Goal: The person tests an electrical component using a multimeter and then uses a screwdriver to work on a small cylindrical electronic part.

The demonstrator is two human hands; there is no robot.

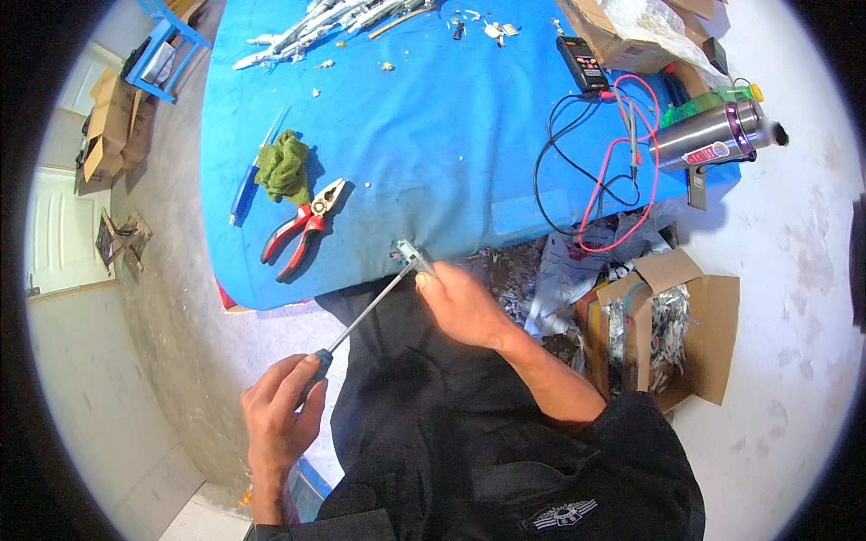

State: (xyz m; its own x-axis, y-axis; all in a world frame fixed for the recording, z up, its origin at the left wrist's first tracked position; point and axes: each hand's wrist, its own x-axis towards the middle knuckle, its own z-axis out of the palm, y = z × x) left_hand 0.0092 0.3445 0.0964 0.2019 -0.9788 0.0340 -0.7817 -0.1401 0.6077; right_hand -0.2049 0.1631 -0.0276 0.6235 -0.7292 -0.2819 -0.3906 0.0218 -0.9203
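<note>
My left hand [281, 406] is wrapped round the dark blue handle of a screwdriver [365, 316]. Its long steel shaft slants up to the right, and the tip meets a small whitish-metal piece [411, 253] at the near edge of the table. My right hand [456, 302] grips that piece, thumb on top; its exact kind is too small to tell. Just left of it on the blue cloth lie pliers [311, 219] with red and black handles. Past them are a crumpled green rag [285, 169] and a second, blue-handled screwdriver [245, 191].
A black multimeter [582, 65] with red and black leads [622, 144] lies at the right of the blue-covered table [397, 117]. Beside it is a steel flask [704, 137]. A pile of pale strips [334, 22] sits at the far edge. Below right stands an opened carton [713, 334] of scraps.
</note>
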